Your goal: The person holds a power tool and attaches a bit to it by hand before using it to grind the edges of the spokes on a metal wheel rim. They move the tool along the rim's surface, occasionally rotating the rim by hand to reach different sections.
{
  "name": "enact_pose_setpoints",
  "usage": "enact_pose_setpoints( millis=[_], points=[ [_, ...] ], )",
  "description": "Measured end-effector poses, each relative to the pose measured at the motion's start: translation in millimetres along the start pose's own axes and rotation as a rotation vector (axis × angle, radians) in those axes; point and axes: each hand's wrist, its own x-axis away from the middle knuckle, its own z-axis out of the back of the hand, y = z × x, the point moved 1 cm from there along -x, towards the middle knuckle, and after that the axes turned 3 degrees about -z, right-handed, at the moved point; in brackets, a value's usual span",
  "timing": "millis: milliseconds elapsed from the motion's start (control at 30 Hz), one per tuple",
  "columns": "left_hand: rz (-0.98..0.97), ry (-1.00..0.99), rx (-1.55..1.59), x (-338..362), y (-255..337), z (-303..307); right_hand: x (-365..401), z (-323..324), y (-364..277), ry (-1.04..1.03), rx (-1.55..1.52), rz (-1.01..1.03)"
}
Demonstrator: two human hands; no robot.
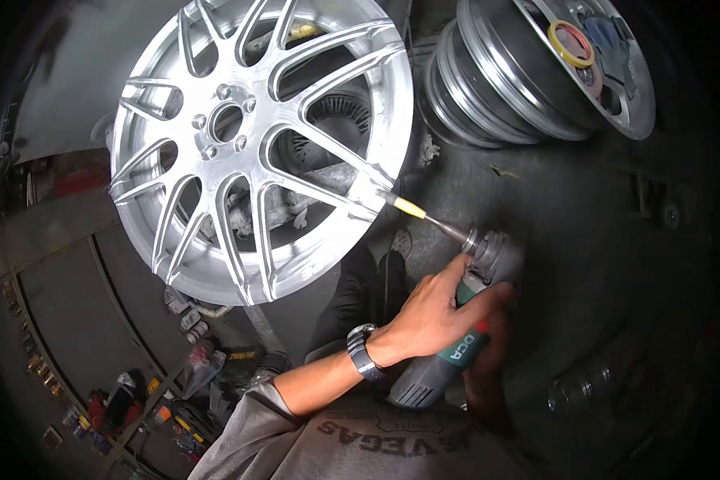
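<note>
A green and grey DCA die grinder is held close against my shirt, its long spindle angled up and left. My left hand, with a watch at the wrist, is closed around the front of the grinder's body. My right hand grips the tool from the other side, partly hidden in shadow. A yellow-banded shank extends from the spindle, and its dark tip overlaps the outer edge of a bare silver alloy wheel where a spoke meets the rim.
More wheels are stacked at the upper right, with a yellow tape roll and a blue-grey cloth on top. Power tools and small items lie on a rack at the lower left. A glass jar stands lower right.
</note>
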Motion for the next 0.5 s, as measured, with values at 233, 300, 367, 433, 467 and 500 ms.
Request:
enact_pose_setpoints(
  millis=[233, 300, 367, 433, 467, 500],
  points=[
    [0.041, 0.019, 0.067, 8, -11, -6, 9, 6, -8, 0.094, 0.111, -0.224],
    [-0.036, -0.023, 0.125, 1, -6, -2, 4, -3, -27, 0.103, 0.224, -0.246],
    [-0.030, -0.028, 0.121, 0, -4, 1, 1, -6, -33, 0.111, 0.336, -0.269],
    [-0.024, -0.033, 0.116, 2, -6, 1, 6, 5, -20, 0.132, 0.122, -0.278],
    [-0.056, 0.015, 0.137, 6, -10, -3, 10, 7, -18, 0.128, 0.126, -0.278],
    [-0.090, 0.061, 0.159, 8, -11, -5, 14, 9, -17, 0.112, 0.130, -0.252]
  ],
)
